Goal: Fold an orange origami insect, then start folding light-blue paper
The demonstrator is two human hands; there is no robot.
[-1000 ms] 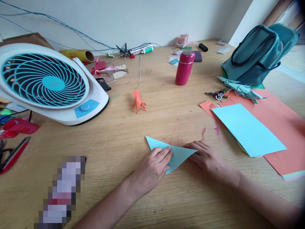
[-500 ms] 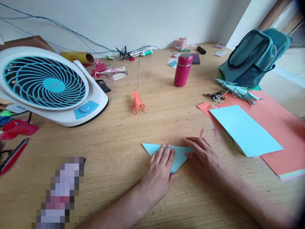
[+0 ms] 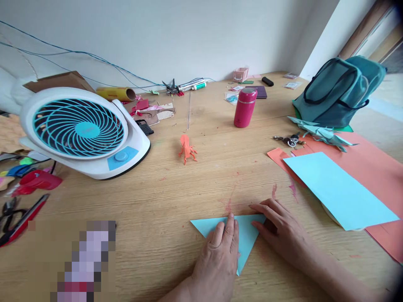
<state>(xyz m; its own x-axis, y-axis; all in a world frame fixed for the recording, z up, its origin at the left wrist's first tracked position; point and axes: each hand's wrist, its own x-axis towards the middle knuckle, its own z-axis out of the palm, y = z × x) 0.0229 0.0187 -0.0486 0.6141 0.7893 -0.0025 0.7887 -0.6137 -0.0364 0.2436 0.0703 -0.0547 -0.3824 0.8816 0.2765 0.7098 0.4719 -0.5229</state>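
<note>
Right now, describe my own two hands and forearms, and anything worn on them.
Your ungloved left hand and ungloved right hand show no ring. The left forearm and right forearm are bare where visible, without sleeve or watch.

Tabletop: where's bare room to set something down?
Bare, slightly stained wood lies between the fan and folded blue triangle, and between the orange paper figure and pink flask. Crowded: the right side, with the blue sheet, orange sheets, keys and backpack; also behind the fan, near the yellow roll.

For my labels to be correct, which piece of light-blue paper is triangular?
The light-blue piece under the left hand; the other light-blue sheet, overlapping orange paper at right, is four-sided.
</note>
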